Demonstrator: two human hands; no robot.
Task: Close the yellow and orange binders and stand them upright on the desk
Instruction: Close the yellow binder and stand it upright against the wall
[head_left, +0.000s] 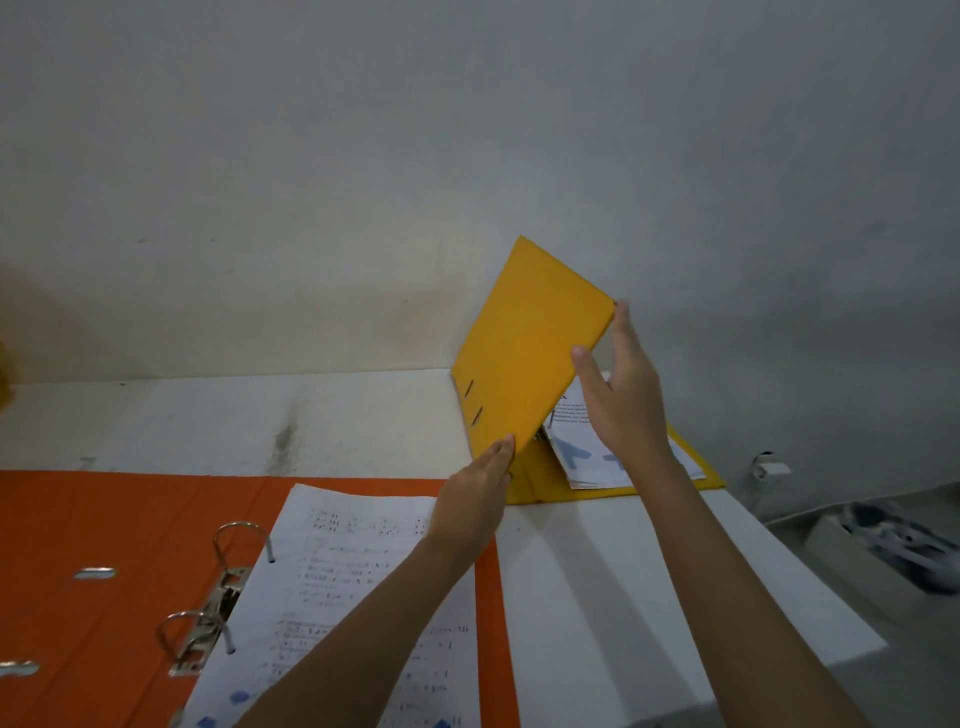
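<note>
The yellow binder lies at the back right of the white desk, its front cover raised at a steep tilt over the papers inside. My right hand grips the cover's right edge, thumb on the outer face. My left hand holds the cover's lower near corner. The orange binder lies wide open and flat at the near left, its metal rings closed through a stack of printed sheets. My left forearm crosses over those sheets.
A plain wall stands right behind the desk. The desk's right edge drops off beside the yellow binder; below it on the floor sit a grey tray-like box and a small white fitting on the wall.
</note>
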